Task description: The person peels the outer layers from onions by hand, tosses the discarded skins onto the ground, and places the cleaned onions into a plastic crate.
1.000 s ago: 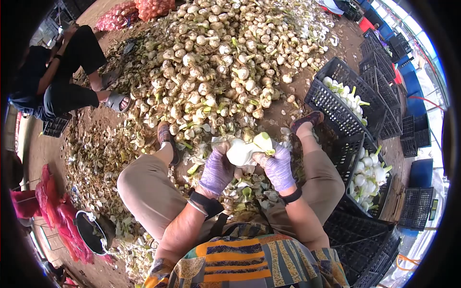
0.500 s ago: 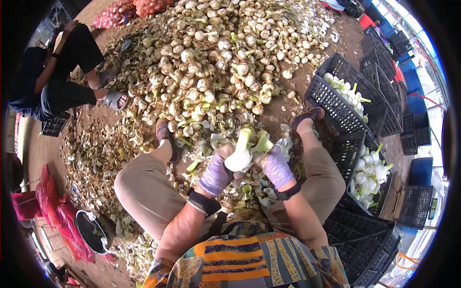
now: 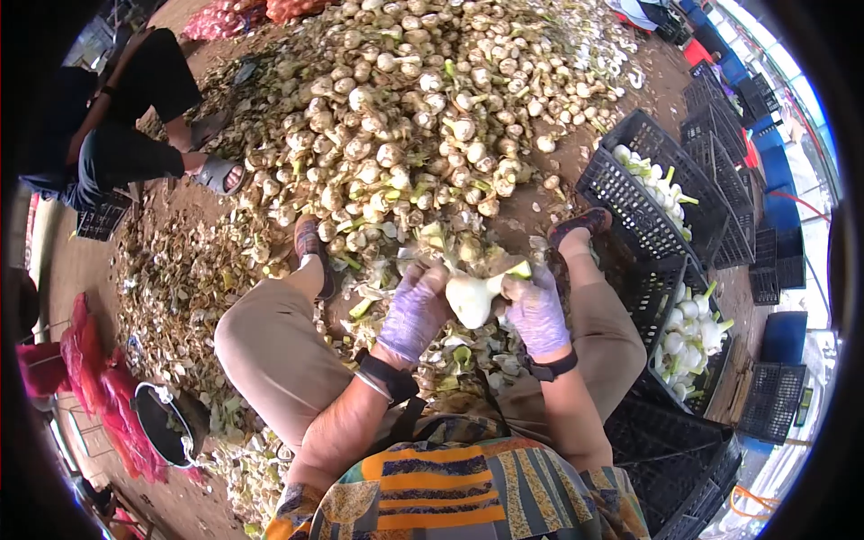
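Note:
A peeled white garlic bulb [image 3: 470,302] hangs between my hands, tilted, its short stem pointing right to a pale green cut end. My right hand [image 3: 537,310], in a thin purple glove, is closed round that stem. Close by the bulb's left side is my left hand [image 3: 416,310], gloved the same way. Its fingers are curled and slightly blurred, and what they hold is hidden. Beneath both hands lie loose skins and leaf scraps [image 3: 463,360]. Ahead spreads a large heap of unpeeled garlic bulbs [image 3: 396,135].
Black crates of peeled bulbs [image 3: 643,193] [image 3: 688,337] stand at my right. An empty-looking black crate [image 3: 670,459] is nearer me. A dark bucket [image 3: 171,427] and red netting [image 3: 112,405] lie left. Another person [image 3: 135,135] sits at the upper left.
The bulb has turned from stem-up in my left hand to stem-right in my right hand. My right hand has moved slightly right, and the leaf piece it held is gone from it.

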Tool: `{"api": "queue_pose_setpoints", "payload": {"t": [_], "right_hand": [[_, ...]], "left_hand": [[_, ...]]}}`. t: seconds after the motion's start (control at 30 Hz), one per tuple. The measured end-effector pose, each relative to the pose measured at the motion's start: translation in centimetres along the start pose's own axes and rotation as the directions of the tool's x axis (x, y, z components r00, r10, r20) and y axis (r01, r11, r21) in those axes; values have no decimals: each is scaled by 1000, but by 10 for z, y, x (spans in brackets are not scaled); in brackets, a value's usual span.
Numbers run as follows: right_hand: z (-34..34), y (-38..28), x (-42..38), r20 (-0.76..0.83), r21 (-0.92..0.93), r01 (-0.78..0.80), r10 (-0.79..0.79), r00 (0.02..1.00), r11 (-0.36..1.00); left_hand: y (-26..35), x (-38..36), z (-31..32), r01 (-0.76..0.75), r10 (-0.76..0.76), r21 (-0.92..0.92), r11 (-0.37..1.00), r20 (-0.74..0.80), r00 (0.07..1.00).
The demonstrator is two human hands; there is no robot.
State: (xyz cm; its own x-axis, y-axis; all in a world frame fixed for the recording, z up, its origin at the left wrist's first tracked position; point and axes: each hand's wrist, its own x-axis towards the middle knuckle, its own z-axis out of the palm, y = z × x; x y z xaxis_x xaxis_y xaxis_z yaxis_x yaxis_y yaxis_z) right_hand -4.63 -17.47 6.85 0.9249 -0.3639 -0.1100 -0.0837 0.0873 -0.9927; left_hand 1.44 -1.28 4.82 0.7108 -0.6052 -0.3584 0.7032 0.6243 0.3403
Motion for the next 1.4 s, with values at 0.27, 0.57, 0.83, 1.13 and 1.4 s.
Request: {"api": "queue_pose_setpoints", "payload": {"t": [0.27,0.57,0.83,1.13,1.4], "right_hand": [[-31,24,5,-241,236,-166,223,944,957],[-19,-12,-15,-24,-133,103,-107,994,986],[-1,-29,-19,458,-492,701,-532,712,516],[-3,-26,-15,347,-483,610,-502,792,628],[-3,-9,-22,57,-366,354,-359,932,861]], "left_hand": [[36,-12,28,-193,170,199,961,126,977],[10,-7,-1,-62,36,969,239,55,998],[21,-2,23,185,-150,668,721,-111,982],[28,-4,1,169,-130,534,829,-110,985],[5,6,-4,129,38,892,433,-162,986]]}}
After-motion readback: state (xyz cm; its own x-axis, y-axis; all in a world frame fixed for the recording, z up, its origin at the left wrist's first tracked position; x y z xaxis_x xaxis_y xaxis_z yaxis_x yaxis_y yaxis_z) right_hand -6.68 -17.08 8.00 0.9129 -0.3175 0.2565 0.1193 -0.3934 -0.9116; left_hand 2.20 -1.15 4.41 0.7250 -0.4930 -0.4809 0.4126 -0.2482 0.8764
